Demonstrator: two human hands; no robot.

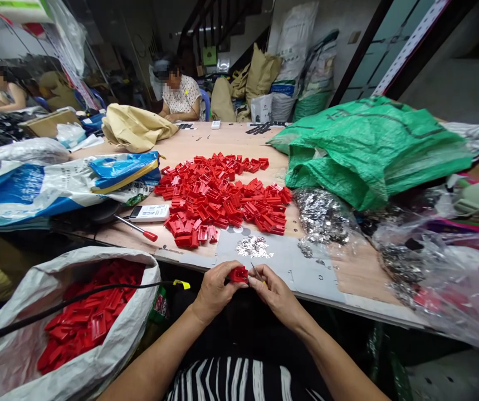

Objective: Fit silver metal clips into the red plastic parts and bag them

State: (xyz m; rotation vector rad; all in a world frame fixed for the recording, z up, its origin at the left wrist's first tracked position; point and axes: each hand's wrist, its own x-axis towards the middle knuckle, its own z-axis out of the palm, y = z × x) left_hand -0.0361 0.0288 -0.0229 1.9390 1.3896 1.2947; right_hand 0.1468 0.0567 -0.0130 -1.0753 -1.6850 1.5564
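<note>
Just off the table's near edge, my left hand (215, 287) is closed around a small red plastic housing (238, 274). Its hollow side faces up and to the right. My right hand (276, 292) pinches a thin pointed metal tool (256, 271) with a bit of yellow near the fingers; its exact kind is unclear. The tool's tip is close beside the red housing, and I cannot tell whether they touch. Beyond my hands, small shiny metal pieces (254, 247) lie on a grey sheet (298, 262). A large heap of red housings (218, 195) sits behind them.
At lower left, a white sack (139, 323) holds more red housings, with a black cable (76, 301) crossing it. A red-handled screwdriver (139, 229) lies near a white box (151, 213). Clear bags of metal parts (325, 217) and a green sack (373, 145) occupy the right. People sit across the table.
</note>
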